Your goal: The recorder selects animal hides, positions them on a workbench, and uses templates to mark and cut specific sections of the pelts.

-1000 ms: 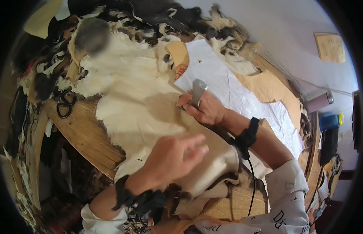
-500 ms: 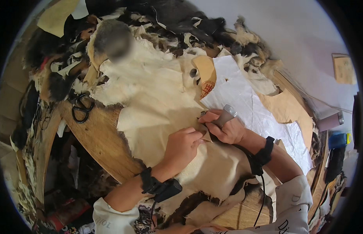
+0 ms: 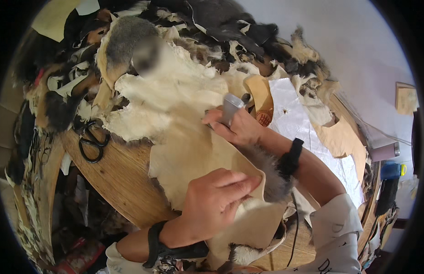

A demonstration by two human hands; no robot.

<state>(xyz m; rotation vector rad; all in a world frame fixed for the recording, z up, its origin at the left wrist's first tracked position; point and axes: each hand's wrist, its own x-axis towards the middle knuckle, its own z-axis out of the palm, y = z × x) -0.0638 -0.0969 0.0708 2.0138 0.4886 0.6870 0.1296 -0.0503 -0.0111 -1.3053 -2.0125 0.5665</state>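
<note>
A large cream pelt (image 3: 182,139), skin side up, spreads over the wooden table. My left hand (image 3: 216,201) is closed, pinching the pelt's edge between thumb and fingers near the front. There the edge lifts, and grey fur (image 3: 269,171) shows beneath it. Farther off, my right hand (image 3: 243,125) is wrapped round a tool with a thick grey handle (image 3: 231,105). Its fingertips are low over the pelt; the tool's working end is hidden under them.
Black-handled scissors (image 3: 92,144) lie on the wooden table (image 3: 116,182) at left. Fur scraps (image 3: 212,23) heap along the back. Right of the pelt lie a white sheet (image 3: 296,121) and tan paper patterns (image 3: 342,132). A pink cylinder (image 3: 385,151) stands far right.
My right hand has moved away and leftward with the tool. My left hand has come nearer and slightly right, and the pelt's edge is now raised, baring grey fur.
</note>
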